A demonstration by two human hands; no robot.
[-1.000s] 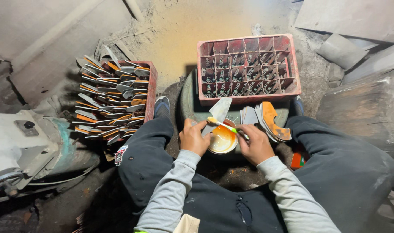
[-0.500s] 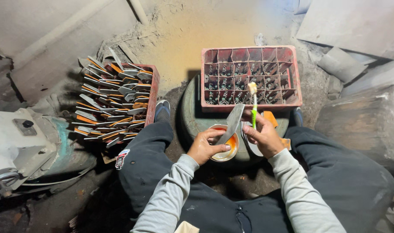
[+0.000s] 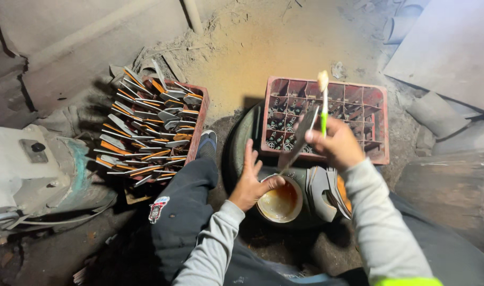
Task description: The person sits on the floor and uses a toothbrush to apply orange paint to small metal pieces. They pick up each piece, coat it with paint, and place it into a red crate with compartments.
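My right hand [image 3: 338,146] is raised in front of the red crate. It grips a green-handled brush [image 3: 323,108] upright, bristles on top, together with the upper end of a flat grey sole-shaped piece [image 3: 300,139]. The piece slants down towards my left hand [image 3: 251,182]. That hand is spread open above my knee, thumb lying at the rim of a small white bowl [image 3: 280,203] of orange-brown glue. Whether the thumb touches the lower tip of the piece, I cannot tell.
A red divided crate [image 3: 381,124] with small dark items stands ahead. A second crate [image 3: 198,127] at left is piled with grey and orange flat pieces. More pieces [image 3: 322,191] lean right of the bowl on a black tyre [image 3: 241,139]. A grey machine [image 3: 27,169] sits far left.
My right hand has lifted the brush out of the bowl and turned it upright. My left hand has let go of the grey piece and spread open; the piece now hangs from my right hand.
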